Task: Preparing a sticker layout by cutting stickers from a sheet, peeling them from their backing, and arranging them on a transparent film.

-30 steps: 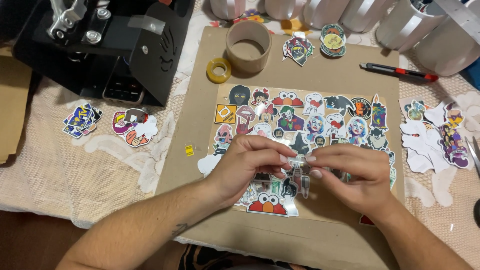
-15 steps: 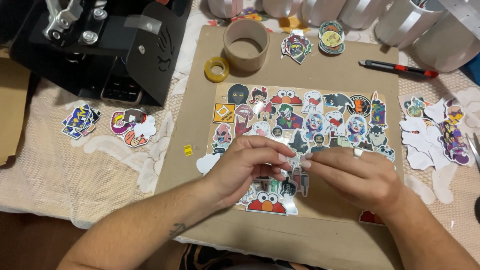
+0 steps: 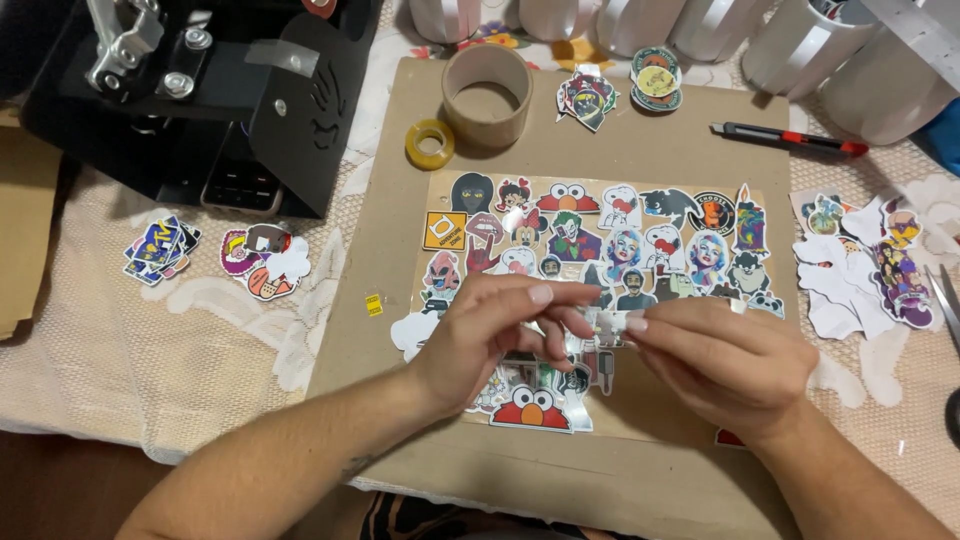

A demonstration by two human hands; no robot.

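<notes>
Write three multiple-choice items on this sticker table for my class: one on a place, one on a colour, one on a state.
1. Where does the yellow tape roll lie?
A. left of the cardboard ring
B. on the black press
C. beside the scissors

2. What colour is the knife tip?
A. green
B. red
C. white

3. How is the small sticker held?
A. flat on the board
B. by one hand
C. pinched between the left hand and the right hand

Answers: A, the roll sits just left of the ring; B, its end is red; C, both hands' fingertips grip it.
</notes>
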